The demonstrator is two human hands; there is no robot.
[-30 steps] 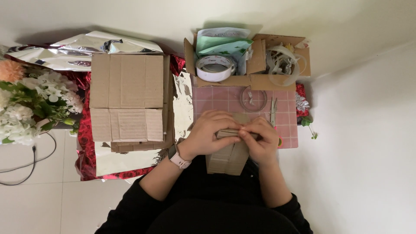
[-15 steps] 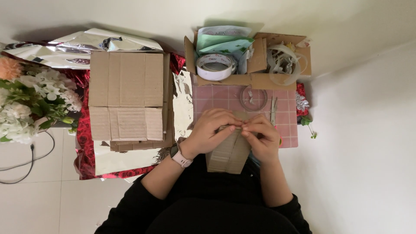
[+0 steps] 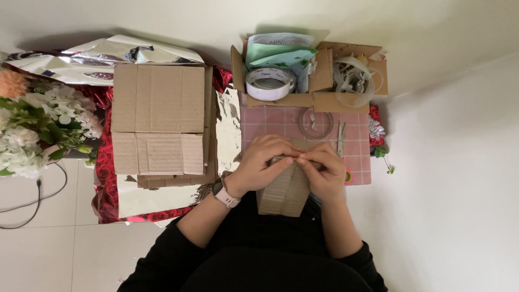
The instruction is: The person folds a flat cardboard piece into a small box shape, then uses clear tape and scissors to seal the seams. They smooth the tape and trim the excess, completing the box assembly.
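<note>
A brown corrugated cardboard piece (image 3: 285, 192) is held over my lap, at the near edge of a pink gridded cutting mat (image 3: 281, 122). My left hand (image 3: 261, 165) grips its upper left part, fingers curled over the top edge. My right hand (image 3: 323, 172) pinches the top edge from the right, fingertips meeting those of the left hand. A watch with a light strap sits on my left wrist. Whatever lies under the fingertips is hidden.
An open cardboard box (image 3: 324, 97) at the back holds a white tape roll (image 3: 270, 83), green paper and clear tape. A clear tape ring (image 3: 316, 123) and scissors (image 3: 340, 138) lie on the mat. Flat cardboard sheets (image 3: 159, 121) on silver and red foil lie left; white flowers (image 3: 32, 130) far left.
Both hands have stayed together on the cardboard's top edge with small finger movements; the cardboard has turned slightly and hangs lower toward my lap.
</note>
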